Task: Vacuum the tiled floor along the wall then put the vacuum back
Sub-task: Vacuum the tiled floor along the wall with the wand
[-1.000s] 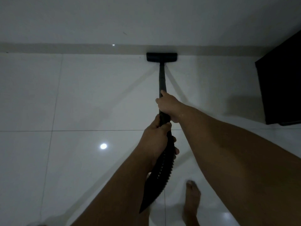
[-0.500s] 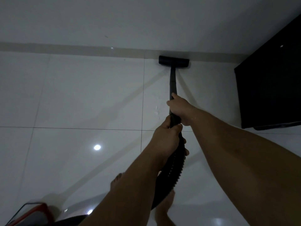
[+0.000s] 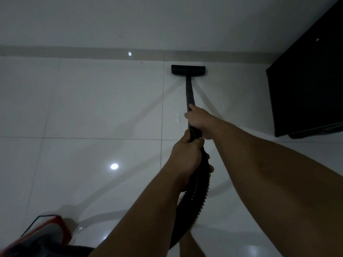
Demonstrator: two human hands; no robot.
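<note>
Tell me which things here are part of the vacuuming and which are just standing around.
Part of the job: floor head, wand, ribbed hose, red vacuum body, left hand, right hand, tiled floor.
Just standing there: dark cabinet.

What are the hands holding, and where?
Both grip the vacuum: right hand on the wand, left hand lower, where the hose begins.

- Two hands: left hand [image 3: 186, 158], right hand [image 3: 199, 120]
- One vacuum wand [image 3: 189, 91] with one floor head [image 3: 188, 69]
- One ribbed hose [image 3: 196, 193]
- One red vacuum body [image 3: 42, 236], at the floor's near-left corner
- One dark cabinet [image 3: 306, 80], by the right edge
- Two light reflections on the tiles
</note>
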